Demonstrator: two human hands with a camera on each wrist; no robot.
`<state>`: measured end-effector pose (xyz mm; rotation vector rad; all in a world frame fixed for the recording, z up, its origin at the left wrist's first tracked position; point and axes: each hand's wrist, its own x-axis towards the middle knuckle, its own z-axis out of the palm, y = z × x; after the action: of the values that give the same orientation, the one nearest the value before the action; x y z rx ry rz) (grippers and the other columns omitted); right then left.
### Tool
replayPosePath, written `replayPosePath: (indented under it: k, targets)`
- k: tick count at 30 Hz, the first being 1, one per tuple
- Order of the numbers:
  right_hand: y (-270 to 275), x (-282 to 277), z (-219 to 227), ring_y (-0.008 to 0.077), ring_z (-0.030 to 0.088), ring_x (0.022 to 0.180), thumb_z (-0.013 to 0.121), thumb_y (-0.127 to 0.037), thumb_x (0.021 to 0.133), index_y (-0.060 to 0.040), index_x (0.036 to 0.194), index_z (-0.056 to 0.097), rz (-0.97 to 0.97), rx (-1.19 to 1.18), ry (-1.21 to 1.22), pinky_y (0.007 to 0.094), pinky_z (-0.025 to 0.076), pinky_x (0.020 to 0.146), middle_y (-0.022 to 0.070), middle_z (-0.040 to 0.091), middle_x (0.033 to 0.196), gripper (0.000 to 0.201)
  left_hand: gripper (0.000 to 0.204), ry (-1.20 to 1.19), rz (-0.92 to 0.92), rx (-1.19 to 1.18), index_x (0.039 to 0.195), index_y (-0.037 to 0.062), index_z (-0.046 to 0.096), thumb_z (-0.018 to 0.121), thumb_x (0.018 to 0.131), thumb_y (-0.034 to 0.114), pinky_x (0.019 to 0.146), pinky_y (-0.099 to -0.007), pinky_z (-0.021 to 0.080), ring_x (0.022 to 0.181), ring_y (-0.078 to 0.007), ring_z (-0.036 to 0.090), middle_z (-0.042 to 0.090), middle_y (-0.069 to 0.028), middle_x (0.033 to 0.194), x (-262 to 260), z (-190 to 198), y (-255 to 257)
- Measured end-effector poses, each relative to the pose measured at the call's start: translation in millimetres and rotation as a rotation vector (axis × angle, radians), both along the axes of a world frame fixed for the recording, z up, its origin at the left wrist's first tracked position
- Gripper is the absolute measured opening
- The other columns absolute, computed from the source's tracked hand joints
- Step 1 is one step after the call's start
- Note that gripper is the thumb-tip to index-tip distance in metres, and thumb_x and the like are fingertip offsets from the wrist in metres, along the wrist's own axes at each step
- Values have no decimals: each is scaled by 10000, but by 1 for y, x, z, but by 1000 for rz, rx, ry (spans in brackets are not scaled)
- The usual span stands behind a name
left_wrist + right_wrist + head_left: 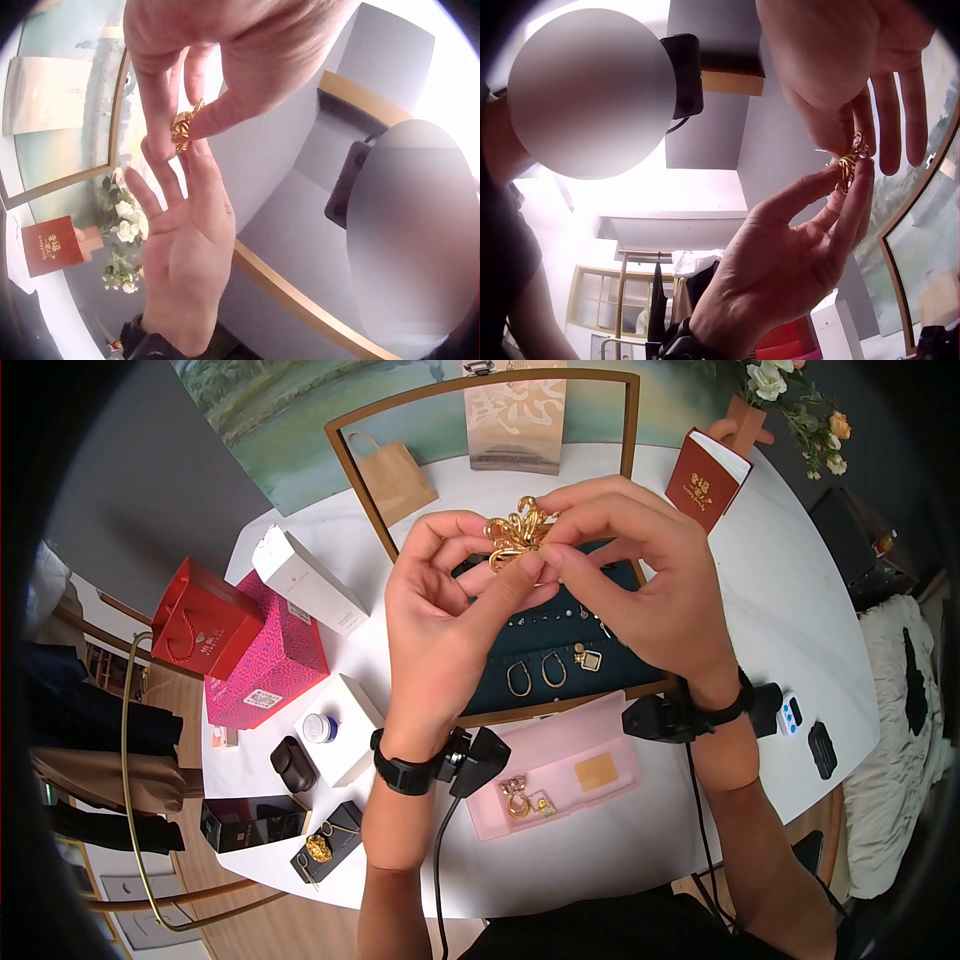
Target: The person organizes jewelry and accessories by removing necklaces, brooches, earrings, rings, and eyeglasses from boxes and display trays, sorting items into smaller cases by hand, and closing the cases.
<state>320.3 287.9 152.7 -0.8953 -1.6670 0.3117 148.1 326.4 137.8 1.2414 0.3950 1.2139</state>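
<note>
A gold ornament (pixel 518 532) of looped, curling strands is held up in front of me; its exact kind cannot be told. My left hand (pixel 440 610) pinches it from the left between thumb and fingers. From the other side my right hand (pixel 655 585) grips it with thumb and index finger, the thumbs close together at its lower edge. In the right wrist view the other fingers of the right hand (pixel 847 60) extend away from the ornament (pixel 847 169). Below the hands lies a jewelry case (pixel 480 718) with dark green lining, hoop earrings (pixel 553 669) and a square pendant (pixel 591 660), partly hidden.
The case's framed lid (pixel 632 420) stands raised behind. A pink box (pixel 550 815) with gold jewelry sits in front. At left are a red bag (pixel 205 615), white boxes (pixel 310 580) and a black card (pixel 345 830) with gold jewelry. A red booklet (pixel 705 480) stands back right.
</note>
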Motion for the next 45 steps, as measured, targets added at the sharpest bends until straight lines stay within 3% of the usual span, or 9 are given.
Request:
replayPosePath:
  k: [7, 11, 13, 20, 25, 29, 35, 38, 45]
  targets:
    - [-1, -5, 3, 156, 685, 874, 647, -49, 886, -5, 961, 589, -45, -56, 47, 271, 575, 693, 107, 629, 1134, 105, 440, 61, -17, -34, 1366, -48, 489, 605, 947, 20, 875, -387, 610, 1022, -223, 686, 669, -159, 1150, -1, 4, 1]
    - [1, -3, -1, 151, 684, 849, 669, -48, 855, -5, 946, 590, -34, -20, 35, 267, 571, 684, 97, 633, 1094, 128, 375, -75, -31, -106, 1305, -62, 526, 612, 944, -9, 845, -363, 618, 957, -197, 696, 661, -161, 1105, -2, 4, 1]
    - [0, -2, 0, 146, 685, 799, 686, -40, 825, -16, 930, 593, -47, -18, 25, 261, 563, 674, 77, 645, 1036, 142, 338, -54, -4, -111, 1278, -38, 555, 588, 952, 48, 881, -386, 606, 1026, -248, 689, 675, -140, 1138, -5, -1, 5]
    - [1, 0, -1, 139, 682, 714, 707, -52, 803, -43, 905, 609, -97, -2, -32, 251, 531, 605, 31, 654, 895, 142, 238, -93, 16, -126, 1175, -33, 568, 576, 945, 30, 896, -399, 613, 1015, -281, 699, 673, -167, 1120, -8, 2, 4]
    - [0, -1, 1, 133, 683, 677, 686, -61, 838, -50, 904, 625, -138, -16, 11, 257, 516, 577, 20, 670, 848, 91, 200, -241, -113, -224, 1128, -27, 525, 588, 939, -32, 884, -390, 620, 946, -275, 719, 687, -186, 1074, -11, 2, 8]
    - [0, -1, 1, 130, 687, 686, 667, -59, 859, -50, 906, 636, -138, 6, 2, 253, 514, 574, 20, 674, 839, 57, 189, -241, -104, -224, 1114, -17, 520, 588, 938, -30, 885, -381, 619, 932, -282, 724, 696, -187, 1060, -11, 2, 9]
    - [1, 0, 2, 128, 678, 673, 663, -53, 883, -36, 906, 650, -130, 33, -47, 242, 496, 561, 29, 674, 845, 32, 282, -40, -71, -117, 1204, -35, 561, 587, 937, 53, 906, -406, 601, 985, -297, 708, 688, -205, 1066, -12, 4, 8]
    - [1, 0, 0, 92, 658, 680, 662, -52, 899, -24, 935, 659, -84, 12, -4, 227, 493, 578, 26, 679, 857, 46, 283, -62, -123, -149, 1216, -33, 578, 586, 954, 74, 882, -390, 602, 962, -284, 710, 695, -205, 1033, -11, 4, 8]
    - [-3, 3, 2, 41, 624, 752, 661, -92, 948, 15, 1000, 660, 129, -219, 216, 195, 518, 659, 6, 673, 890, 119, 255, -114, -202, -176, 1212, 2, 604, 586, 980, 107, 675, -278, 553, 842, -210, 697, 706, -193, 1014, -14, 3, 9]
